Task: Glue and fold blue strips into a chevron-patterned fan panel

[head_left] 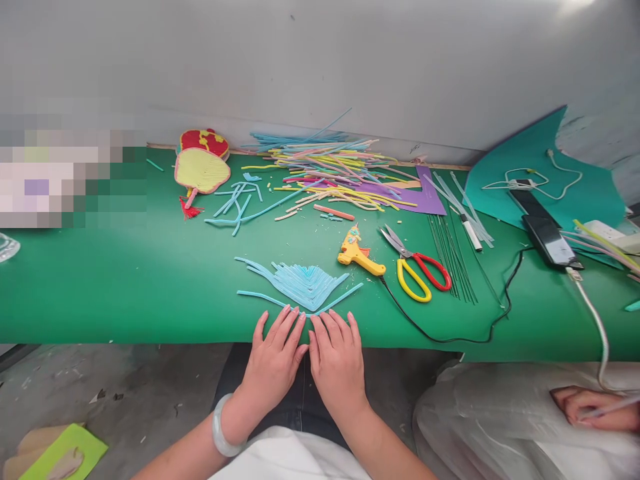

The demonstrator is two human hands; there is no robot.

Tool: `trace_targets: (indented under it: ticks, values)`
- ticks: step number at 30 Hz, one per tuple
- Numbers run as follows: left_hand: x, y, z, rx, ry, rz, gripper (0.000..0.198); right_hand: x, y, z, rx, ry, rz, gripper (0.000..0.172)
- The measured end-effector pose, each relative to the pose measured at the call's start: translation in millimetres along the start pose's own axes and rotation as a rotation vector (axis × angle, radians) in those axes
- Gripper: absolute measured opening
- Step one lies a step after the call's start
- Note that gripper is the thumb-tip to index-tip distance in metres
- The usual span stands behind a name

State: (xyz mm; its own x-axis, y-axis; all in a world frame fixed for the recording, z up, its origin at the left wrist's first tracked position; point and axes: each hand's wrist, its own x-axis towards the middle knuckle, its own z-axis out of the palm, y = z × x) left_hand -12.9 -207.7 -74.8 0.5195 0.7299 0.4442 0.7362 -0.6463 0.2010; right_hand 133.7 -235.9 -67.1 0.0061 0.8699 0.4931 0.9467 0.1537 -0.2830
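Note:
A wide V-bent light blue pipe cleaner (260,295) lies near the table's front edge. My left hand (274,357) rests with fingers stretched out, its fingertips at the middle of that strip. Beside it, my right hand (339,357) lies flat with extended fingers, tips touching the strip just right of the bend. Just beyond, a fan-shaped piece of nested blue pipe cleaners (305,283) points toward me. To its right are a yellow glue gun (361,255) and scissors (413,260) with one red and one yellow handle, blades apart.
Many coloured pipe cleaners (330,163) are heaped at the back over purple sheets (430,193). A yellow fan-shaped craft piece (201,170) lies back left. Green wires (453,260), a marker (471,233) and a phone (553,240) are on the right. A co-worker's hand (595,408) shows lower right.

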Motion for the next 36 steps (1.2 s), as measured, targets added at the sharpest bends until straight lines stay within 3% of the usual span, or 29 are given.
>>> trace_targets:
  ticks: [36]
  values:
    - [2.3,-3.2,9.7,0.051,0.029,0.002,0.044,4.9,2.4,-4.2,0.133,-0.034,0.046,0.023]
